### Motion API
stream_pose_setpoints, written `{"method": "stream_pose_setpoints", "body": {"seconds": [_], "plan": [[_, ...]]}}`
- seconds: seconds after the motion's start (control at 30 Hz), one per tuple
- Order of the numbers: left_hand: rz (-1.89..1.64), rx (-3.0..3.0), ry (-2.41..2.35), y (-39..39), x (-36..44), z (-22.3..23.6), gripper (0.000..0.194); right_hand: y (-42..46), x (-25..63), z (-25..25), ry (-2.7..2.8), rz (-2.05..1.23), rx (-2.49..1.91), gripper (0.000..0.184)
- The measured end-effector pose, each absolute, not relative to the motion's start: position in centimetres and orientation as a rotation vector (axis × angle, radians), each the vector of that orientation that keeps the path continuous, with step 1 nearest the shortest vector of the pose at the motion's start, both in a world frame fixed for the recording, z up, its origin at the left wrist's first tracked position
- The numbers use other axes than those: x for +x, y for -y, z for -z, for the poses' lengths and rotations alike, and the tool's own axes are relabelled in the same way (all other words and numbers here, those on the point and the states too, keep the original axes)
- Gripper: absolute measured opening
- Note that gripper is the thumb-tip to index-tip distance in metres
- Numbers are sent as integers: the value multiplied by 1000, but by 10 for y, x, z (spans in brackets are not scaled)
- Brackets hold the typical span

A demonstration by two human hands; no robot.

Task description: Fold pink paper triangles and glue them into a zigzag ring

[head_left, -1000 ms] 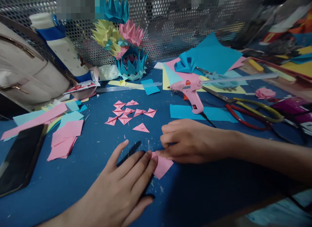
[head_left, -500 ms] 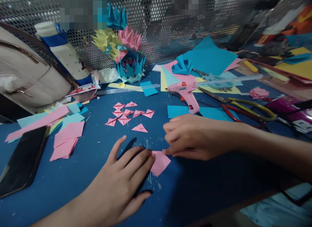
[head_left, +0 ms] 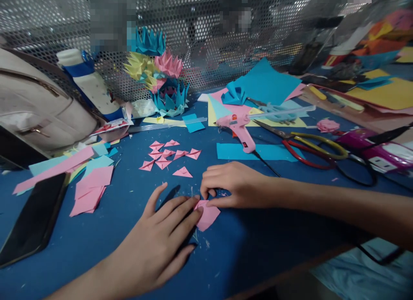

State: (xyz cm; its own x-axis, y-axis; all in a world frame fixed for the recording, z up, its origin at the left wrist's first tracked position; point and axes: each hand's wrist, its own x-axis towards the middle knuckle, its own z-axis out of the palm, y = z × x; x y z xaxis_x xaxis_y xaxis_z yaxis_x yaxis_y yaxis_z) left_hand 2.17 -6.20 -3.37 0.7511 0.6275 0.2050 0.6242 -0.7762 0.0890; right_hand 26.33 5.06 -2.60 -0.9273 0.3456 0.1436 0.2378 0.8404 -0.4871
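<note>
A small square of pink paper (head_left: 208,217) lies on the blue tabletop, its upper edge partly hidden by my fingers. My left hand (head_left: 164,237) lies flat with fingers spread, the fingertips pressing the paper's left side. From the right, my right hand (head_left: 238,186) bends its fingers at the paper's upper edge, with the thumb on the paper. Just beyond lie several small folded pink triangles (head_left: 163,162), one of them (head_left: 183,172) nearer my hands. A stack of pink paper squares (head_left: 92,190) is on the left.
A black phone (head_left: 34,218) lies at left, near a white bag (head_left: 48,98) and a bottle (head_left: 92,87). Folded paper flowers (head_left: 171,98) stand by the mesh panel. A pink glue gun (head_left: 238,130), red-and-yellow-handled scissors (head_left: 309,147) and blue paper (head_left: 263,151) lie beyond my right hand.
My right hand has moved left, its thumb now over the paper's upper edge and its fingers closer to my left fingertips. My left hand stays pressed on the paper. The view has shifted slightly.
</note>
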Motion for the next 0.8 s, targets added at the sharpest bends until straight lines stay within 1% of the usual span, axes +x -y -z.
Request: {"method": "stream_pose_setpoints", "body": {"seconds": [0.23, 0.4, 0.8], "plan": [[-391, 2898, -1103, 62, 22, 36, 47, -43, 257, 33, 2736, -620, -546, 12], [-393, 2895, -1116, 63, 21, 36, 46, -38, 254, 37, 2711, -525, -570, 6], [-396, 2951, -1075, 63, 22, 37, 43, -43, 254, 30, 2621, -821, -733, 8]]}}
